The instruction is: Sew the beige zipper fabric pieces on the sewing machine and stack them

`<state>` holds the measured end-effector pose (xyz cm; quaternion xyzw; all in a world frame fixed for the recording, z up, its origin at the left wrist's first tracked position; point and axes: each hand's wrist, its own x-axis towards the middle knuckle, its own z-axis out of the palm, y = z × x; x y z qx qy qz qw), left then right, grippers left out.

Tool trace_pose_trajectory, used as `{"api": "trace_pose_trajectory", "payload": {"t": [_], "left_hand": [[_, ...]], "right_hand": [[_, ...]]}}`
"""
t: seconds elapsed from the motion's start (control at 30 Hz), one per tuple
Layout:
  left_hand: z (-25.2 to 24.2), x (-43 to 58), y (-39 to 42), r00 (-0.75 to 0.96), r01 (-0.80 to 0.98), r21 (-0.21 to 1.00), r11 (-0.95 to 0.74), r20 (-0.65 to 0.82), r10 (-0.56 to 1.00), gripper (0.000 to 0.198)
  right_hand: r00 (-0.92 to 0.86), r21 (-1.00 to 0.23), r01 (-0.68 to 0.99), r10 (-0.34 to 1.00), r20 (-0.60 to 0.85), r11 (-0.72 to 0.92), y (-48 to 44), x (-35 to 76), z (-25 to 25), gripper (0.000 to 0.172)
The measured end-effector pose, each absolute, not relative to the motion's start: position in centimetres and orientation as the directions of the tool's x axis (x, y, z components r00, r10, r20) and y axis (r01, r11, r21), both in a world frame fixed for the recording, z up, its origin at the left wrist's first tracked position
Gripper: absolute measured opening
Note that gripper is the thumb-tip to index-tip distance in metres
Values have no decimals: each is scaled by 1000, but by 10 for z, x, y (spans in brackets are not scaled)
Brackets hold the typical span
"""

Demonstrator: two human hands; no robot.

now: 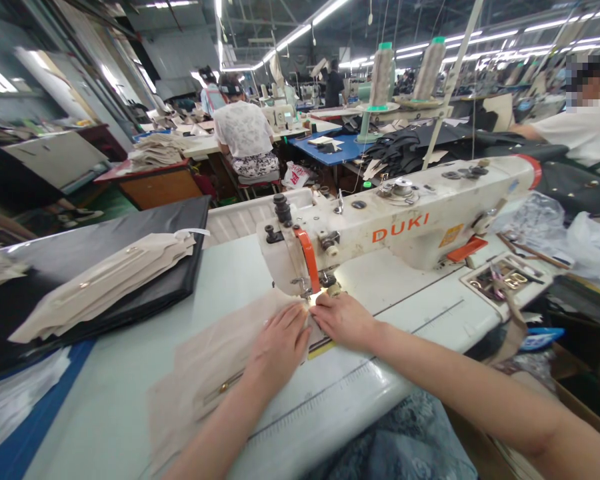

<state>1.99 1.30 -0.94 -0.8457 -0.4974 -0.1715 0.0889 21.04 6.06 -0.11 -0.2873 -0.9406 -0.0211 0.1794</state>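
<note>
Bare left hand (279, 337), toward seven o'clock, hid part of the thin layered beige fabric (210, 353). Crumpled translucent plastic (20, 400), eight o'clock, ran off-edge. White-shirted co-worker (577, 130), two o'clock, was cut off rightward. Gold-coloured metal bits (516, 280), three o'clock: too small to identify.

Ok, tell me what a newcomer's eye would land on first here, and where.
First, the white industrial sewing machine with orange "DUKI" lettering, stretching from the centre toward the right. Next, at its lit needle end, the left hand lies on beige fabric and the right hand sits close beside the needle area. Behind the machine, two tall thread cones stand upright.
</note>
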Motion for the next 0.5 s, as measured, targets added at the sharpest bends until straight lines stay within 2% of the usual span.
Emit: {"api": "trace_pose_trajectory", "payload": {"t": [0.27,0.5], "left_hand": [[-10,19,13,465,870,-42,-492,407,787,34],[-12,15,16,486,844,-10,-537,440,755,33]], "right_hand": [[-756,-56,566,544,363,823,58,210,-2,23],[-751,-52,573,549,367,818,58,208,-2,24]]}}
